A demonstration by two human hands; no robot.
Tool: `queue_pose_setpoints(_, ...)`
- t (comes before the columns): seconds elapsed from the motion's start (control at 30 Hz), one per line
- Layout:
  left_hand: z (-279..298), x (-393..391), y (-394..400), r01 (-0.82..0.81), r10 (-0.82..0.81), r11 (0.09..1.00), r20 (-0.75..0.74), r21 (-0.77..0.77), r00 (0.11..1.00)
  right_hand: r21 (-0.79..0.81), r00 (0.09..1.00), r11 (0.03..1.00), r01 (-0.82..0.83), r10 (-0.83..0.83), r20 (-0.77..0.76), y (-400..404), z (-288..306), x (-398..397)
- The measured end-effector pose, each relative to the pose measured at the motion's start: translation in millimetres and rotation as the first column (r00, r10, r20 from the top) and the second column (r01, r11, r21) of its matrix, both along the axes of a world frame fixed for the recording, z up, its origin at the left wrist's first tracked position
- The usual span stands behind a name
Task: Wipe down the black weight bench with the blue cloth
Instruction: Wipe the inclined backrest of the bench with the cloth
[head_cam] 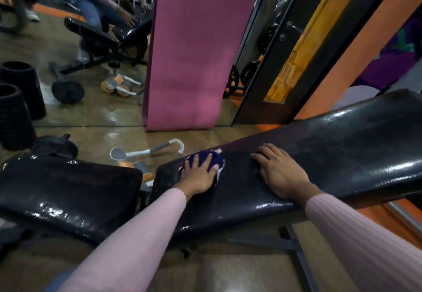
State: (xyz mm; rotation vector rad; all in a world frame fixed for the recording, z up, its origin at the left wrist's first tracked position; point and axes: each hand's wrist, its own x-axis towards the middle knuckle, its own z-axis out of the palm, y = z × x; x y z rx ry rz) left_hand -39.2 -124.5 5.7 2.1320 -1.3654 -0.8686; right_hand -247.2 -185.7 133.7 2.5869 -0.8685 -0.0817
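- Left hand (199, 173) flat on the cloth (213, 160), fingers spread, palm pressing it down – not clenched around it.
- Cloth: blue, bunched, sits on the bench (342, 154) backrest pad near its lower left end, close to the far edge.
- Right hand (279, 170) lies loose and flat on the same pad, just right of the cloth, grasping nothing.
- Backrest slopes up to the right; seat pad (68, 191) is to the left, with a gap between the two.
- Pink mat (194, 52) stands upright against the mirror (75, 47) on the far side.
- Ab roller (146, 152) on the floor beyond the bench – weight plate (54, 146) further left.
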Motion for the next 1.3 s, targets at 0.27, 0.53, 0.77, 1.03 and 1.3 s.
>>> queue_pose_setpoints(0.27, -18, 29, 23, -0.107, 0.118, 0.987, -0.089, 0.118, 0.989, 0.103, 0.997, 0.993, -0.048, 0.042, 0.063, 7, 2, -1)
queue_pose_setpoints(0.53, 20, -33, -17, 0.097, -0.093, 0.991, 0.047, -0.089, 0.995, 0.171, 0.995, 0.981, -0.093, 0.085, 0.05, 7, 2, 3)
queue_pose_setpoints(0.77, -21, 39, -5, -0.217, 0.218, 0.976, -0.084, 0.013, 0.972, 0.182, 0.992, 0.978, -0.107, 0.093, 0.081, 1, -2, 0)
queue_pose_setpoints(1.03, -16, -6, 4, -0.089, 0.089, 0.995, 0.003, -0.036, 0.996, 0.167, 0.988, 0.976, -0.137, 0.122, 0.096, -1, -4, 0)
queue_pose_setpoints(1.3, -36, 48, -2, -0.237, 0.246, 0.968, -0.118, 0.086, 0.962, 0.181, 0.988, 0.974, -0.136, 0.121, 0.094, 1, -4, 1)
